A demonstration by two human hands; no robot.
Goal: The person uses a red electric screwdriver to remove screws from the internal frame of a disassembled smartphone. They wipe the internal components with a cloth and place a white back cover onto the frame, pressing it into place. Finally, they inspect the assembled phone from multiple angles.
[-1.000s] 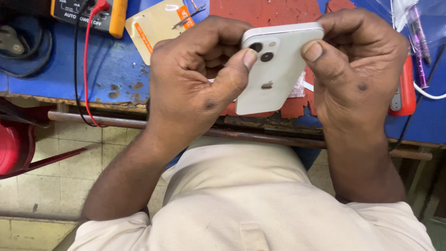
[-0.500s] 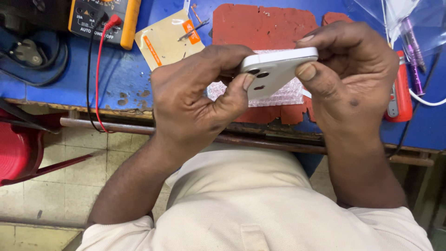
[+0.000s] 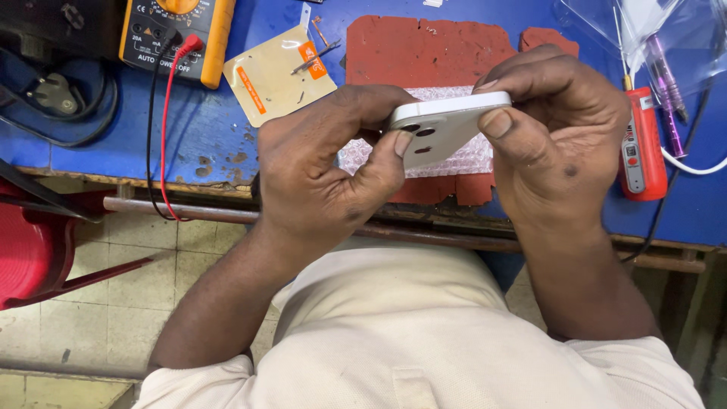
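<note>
Above the bench's near edge, both hands grip a white phone tilted almost edge-on, camera lenses facing down. His left hand pinches the lens end, thumb beside the cameras; his right hand clamps the other end. Beneath lies a red mat. At ten o'clock sits a multimeter; at three o'clock, a red tool.

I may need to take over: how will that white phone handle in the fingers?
The white phone looks stiff, holding flat between left hand and right hand. Its glossy back is probably slippery. Held past the bench edge, a drop seems risky.
</note>
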